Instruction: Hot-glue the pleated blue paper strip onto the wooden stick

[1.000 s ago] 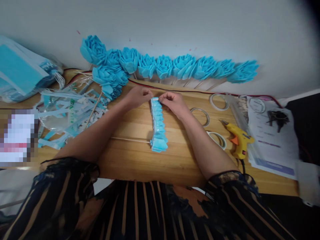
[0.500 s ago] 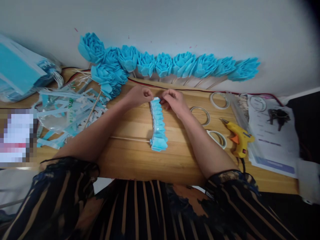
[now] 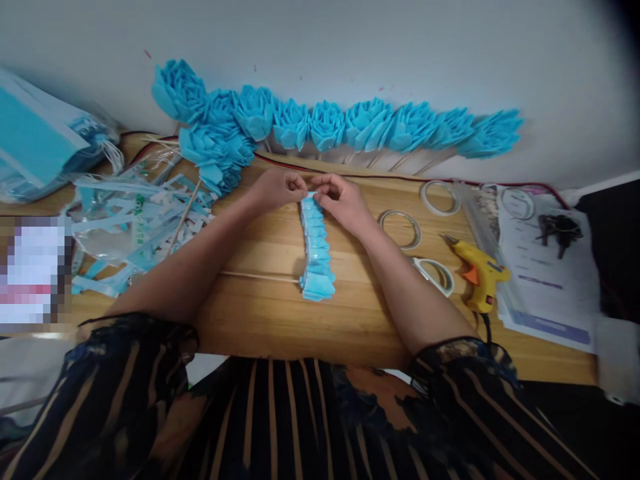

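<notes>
A pleated light-blue fabric strip (image 3: pixel 316 237) lies lengthwise on the wooden table. Its near end runs into a bunched blue flower head (image 3: pixel 319 287), from which a thin wooden stick (image 3: pixel 260 276) points left. At the far end of the strip, my left hand (image 3: pixel 281 185) is closed in a pinch on the left corner. My right hand (image 3: pixel 344 200) has thumb and fingers closed on the same end, just right of the left fingertips. The fingers partly hide that end.
Blue fabric roses (image 3: pixel 327 125) on sticks lean along the wall. Offcuts and plastic bags (image 3: pixel 117 227) cover the left side, beside a pack of blue sheets (image 3: pixel 37 133). Rightward are tape rolls (image 3: pixel 419 230), a yellow glue gun (image 3: pixel 481 273), papers (image 3: pixel 550 280) and keys (image 3: pixel 560 230).
My right hand has moved left onto the strip's far end, closing the gap to my left hand. The left hand stays at its corner.
</notes>
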Demonstrator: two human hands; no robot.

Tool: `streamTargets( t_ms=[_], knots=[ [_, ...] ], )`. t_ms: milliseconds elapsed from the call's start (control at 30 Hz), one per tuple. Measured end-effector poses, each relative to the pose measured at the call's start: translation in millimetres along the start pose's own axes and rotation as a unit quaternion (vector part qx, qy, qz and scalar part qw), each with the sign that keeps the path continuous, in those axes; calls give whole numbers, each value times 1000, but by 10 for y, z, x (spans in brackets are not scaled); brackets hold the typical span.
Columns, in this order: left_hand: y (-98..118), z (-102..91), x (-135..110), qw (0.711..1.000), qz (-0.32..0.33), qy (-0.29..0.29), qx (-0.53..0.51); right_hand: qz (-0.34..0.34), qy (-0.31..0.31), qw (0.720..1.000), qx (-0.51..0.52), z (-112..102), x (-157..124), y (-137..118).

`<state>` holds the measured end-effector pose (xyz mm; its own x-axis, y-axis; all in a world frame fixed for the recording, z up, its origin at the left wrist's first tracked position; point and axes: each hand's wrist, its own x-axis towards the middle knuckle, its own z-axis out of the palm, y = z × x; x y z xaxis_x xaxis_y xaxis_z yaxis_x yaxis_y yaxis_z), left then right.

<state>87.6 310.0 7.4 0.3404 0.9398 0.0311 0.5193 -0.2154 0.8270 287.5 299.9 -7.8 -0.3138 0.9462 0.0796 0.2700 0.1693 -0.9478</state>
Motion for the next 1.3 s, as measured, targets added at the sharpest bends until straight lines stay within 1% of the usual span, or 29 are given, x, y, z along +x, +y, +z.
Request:
streamTargets(
  t_ms=[200,267,367,567,700,767,833,967,1033,1100,1133,1233,1300],
  knots=[
    [-14,-4,0,1000,3,16,-9,7,14,1000,7,2,-3,-11],
    [-15,-4,0,1000,-1,5,-17,10,16,1000,7,0,-5,-16],
    [-10,-5,0,1000,-9,-6,-8,8,12,1000,8,1,-11,-18],
    [-40,-1,8,1000,3,8,15,2,2,1000,23,14,-23,-3],
    [-80,8,24,1000,14,-2,-2,-36,-4,999,-20,37,-22,14],
    [-96,9,29,1000,19,-13,-12,-45,0,998,-50,51,-22,26],
    [-108,8,31,999,21,-22,-14,-46,3,997,-57,60,-17,57],
    [-122,2,41,1000,24,-14,6,-36,2,999,-25,50,28,177],
    [-127,-3,53,1000,22,-9,13,-43,7,999,-12,9,57,185],
    [-134,-11,66,1000,20,-5,17,-71,30,997,-17,-74,58,74],
    [-140,-16,70,1000,22,-2,21,-91,47,994,-28,-134,39,-38],
    [-179,-31,80,999,27,3,44,-130,101,984,-72,-375,-118,-524],
    [-220,-37,90,999,12,4,44,-172,133,974,-72,-571,-308,-837]
  ],
)
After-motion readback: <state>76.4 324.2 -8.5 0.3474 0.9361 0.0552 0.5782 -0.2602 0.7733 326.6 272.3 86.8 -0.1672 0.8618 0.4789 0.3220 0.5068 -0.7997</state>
